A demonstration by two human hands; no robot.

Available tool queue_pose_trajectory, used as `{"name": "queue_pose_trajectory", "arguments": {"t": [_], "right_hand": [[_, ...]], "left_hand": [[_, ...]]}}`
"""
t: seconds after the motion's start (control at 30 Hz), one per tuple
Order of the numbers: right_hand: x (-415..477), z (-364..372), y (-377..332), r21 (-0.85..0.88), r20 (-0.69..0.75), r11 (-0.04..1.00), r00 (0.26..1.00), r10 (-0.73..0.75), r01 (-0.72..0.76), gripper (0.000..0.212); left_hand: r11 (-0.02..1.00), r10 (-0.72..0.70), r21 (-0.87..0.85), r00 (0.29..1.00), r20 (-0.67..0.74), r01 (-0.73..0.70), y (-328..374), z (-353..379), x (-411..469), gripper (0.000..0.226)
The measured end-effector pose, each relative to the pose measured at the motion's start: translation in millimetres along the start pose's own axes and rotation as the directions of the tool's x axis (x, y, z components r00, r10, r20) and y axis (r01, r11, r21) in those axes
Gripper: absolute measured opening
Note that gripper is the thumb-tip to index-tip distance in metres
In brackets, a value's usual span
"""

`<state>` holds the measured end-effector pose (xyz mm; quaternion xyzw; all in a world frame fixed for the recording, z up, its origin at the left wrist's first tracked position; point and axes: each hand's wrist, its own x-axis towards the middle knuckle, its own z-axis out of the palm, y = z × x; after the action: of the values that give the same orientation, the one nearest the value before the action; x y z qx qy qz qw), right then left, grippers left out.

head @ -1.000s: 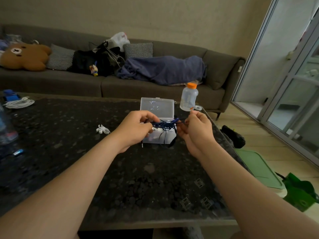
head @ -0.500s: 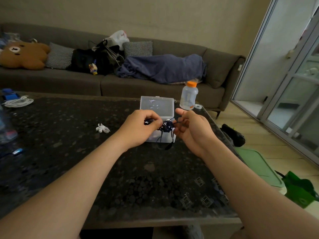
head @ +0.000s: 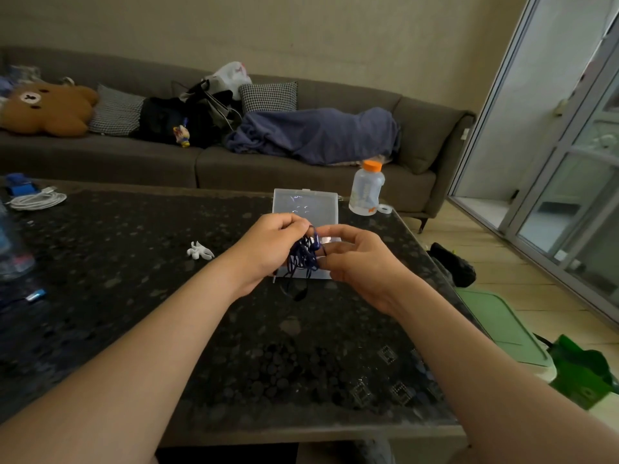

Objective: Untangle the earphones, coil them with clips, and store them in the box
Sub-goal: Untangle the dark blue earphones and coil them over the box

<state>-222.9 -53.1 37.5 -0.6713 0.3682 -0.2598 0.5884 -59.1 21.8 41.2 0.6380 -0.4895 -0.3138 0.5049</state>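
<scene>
Nearest to us, both forearms reach forward over the table (head: 134,313), a dark slab with a glossy, speckled, stone-like surface. At mid-table the two hands meet at the earphones (head: 303,259), a thin dark-blue cord bunched into an irregular knot of loops. The left hand (head: 268,249) has its fingers curled and pinches the top of the bundle. The right hand (head: 360,266) pinches a loop between thumb and forefinger at the same height, with its other fingers curled loosely behind the cord. The bundle hangs between the hands, directly in front of the box (head: 305,209). One dark end dangles lowest, and we cannot tell whether it touches the table.

We judge the step in hand to be untangling, since the cord is knotted and no coil is formed. The next move calls for finding a free end and drawing it out through the loops with light, even tension. A hard pull on so thin and limp a cord would likely tighten the knot.

Just behind the hands, the box is clear, rigid, rectangular plastic, with its lid standing open toward the sofa (head: 100,155). The hands hide much of its base. Left of the hands, well apart, lies a small white moulded piece that we take to be a clip (head: 200,252). Further back, a translucent bottle (head: 366,190) with an orange cap stands near the box's right corner. A coiled white cable (head: 37,199) lies at the far left. The grey fabric sofa beyond carries a rumpled blue blanket (head: 315,135).
</scene>
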Motion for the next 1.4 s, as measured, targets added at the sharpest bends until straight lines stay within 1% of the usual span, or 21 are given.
{"name": "queue_pose_trajectory", "arguments": {"t": [0.07,0.2,0.27,0.33,0.4,0.5,0.53,0.57,0.6,0.63,0.67,0.7,0.77,0.83,0.93,1.0,1.07,1.13,1.23,1.3,1.4], "right_hand": [[-1,-1,-1,0.002,0.015,0.999,0.999,-0.047,0.047,0.038],[-2,0,-1,-0.100,0.006,0.990,0.995,-0.101,0.101,0.013],[0,0,2,-0.138,-0.006,0.983,0.992,-0.123,0.121,0.014],[1,-1,5,-0.172,-0.021,0.980,0.994,-0.109,0.104,0.023],[3,-2,8,-0.208,-0.039,0.976,0.997,-0.073,0.063,0.025],[8,-3,15,-0.394,-0.087,0.917,0.991,-0.104,0.062,0.014],[8,-3,15,-0.437,-0.074,0.896,0.989,-0.127,0.082,0.019],[8,-2,16,-0.433,-0.049,0.895,0.988,-0.146,0.111,0.032],[8,-2,15,-0.388,-0.029,0.911,0.986,-0.163,0.139,0.044],[7,0,12,-0.340,-0.019,0.926,0.984,-0.180,0.163,0.051],[6,1,10,-0.311,-0.018,0.931,0.978,-0.208,0.192,0.052],[7,2,9,-0.318,-0.032,0.923,0.970,-0.239,0.217,0.046],[6,4,9,-0.394,-0.069,0.890,0.959,-0.276,0.228,0.030],[7,3,11,-0.443,-0.105,0.873,0.955,-0.276,0.204,0.020],[7,1,9,-0.361,-0.165,0.917,0.957,-0.239,0.167,0.009],[7,0,7,-0.310,-0.180,0.939,0.960,-0.213,0.150,0.009],[6,1,7,-0.288,-0.179,0.946,0.962,-0.208,0.151,0.014],[5,1,8,-0.322,-0.157,0.934,0.965,-0.212,0.153,0.019],[3,2,7,-0.404,-0.126,0.905,0.971,-0.202,0.135,0.016],[4,4,5,-0.430,-0.119,0.897,0.978,-0.173,0.106,0.022],[4,6,3,-0.379,-0.090,0.923,0.990,-0.107,0.065,0.031]], "left_hand": [[1.000,-0.011,0.010,1.000,-0.005,0.011,0,-1,0,0.031],[0.997,-0.046,0.061,0.998,-0.043,0.048,-2,-3,0,0.035],[0.996,-0.067,0.055,0.994,-0.084,0.072,-2,-4,-1,0.037],[0.994,-0.110,-0.037,0.985,-0.132,0.106,-1,-5,-1,0.039],[0.983,-0.136,-0.144,0.981,-0.141,0.116,1,-8,-1,0.039],[0.962,-0.151,-0.235,0.988,-0.038,0.138,2,-11,-2,0.041],[0.958,-0.158,-0.240,0.987,0.009,0.156,3,-12,-3,0.042],[0.956,-0.162,-0.237,0.985,0.055,0.170,3,-12,-4,0.042],[0.957,-0.163,-0.228,0.982,0.098,0.182,5,-11,-6,0.041],[0.959,-0.165,-0.208,0.977,0.135,0.191,7,-11,-7,0.038],[0.963,-0.169,-0.184,0.973,0.160,0.198,8,-11,-7,0.035],[0.966,-0.173,-0.164,0.969,0.175,0.202,10,-10,-8,0.034],[0.972,-0.163,-0.136,0.969,0.187,0.190,8,-10,-7,0.040],[0.985,-0.145,-0.071,0.976,0.165,0.158,4,-11,-7,0.045],[0.995,-0.100,0.034,0.990,0.098,0.097,-1,-11,-5,0.035],[0.996,-0.064,0.074,0.996,0.061,0.059,-4,-13,-2,0.028],[0.996,-0.032,0.087,0.999,0.031,0.029,-6,-14,-2,0.025],[0.995,-0.002,0.096,1.000,0.006,0.001,-6,-15,-2,0.024],[0.994,0.049,0.096,0.998,-0.027,-0.046,-6,-13,-3,0.022],[0.995,0.065,0.076,0.997,-0.038,-0.062,-5,-12,-4,0.020],[0.995,0.083,0.056,0.996,-0.040,-0.081,-4,-11,-3,0.018]]}}
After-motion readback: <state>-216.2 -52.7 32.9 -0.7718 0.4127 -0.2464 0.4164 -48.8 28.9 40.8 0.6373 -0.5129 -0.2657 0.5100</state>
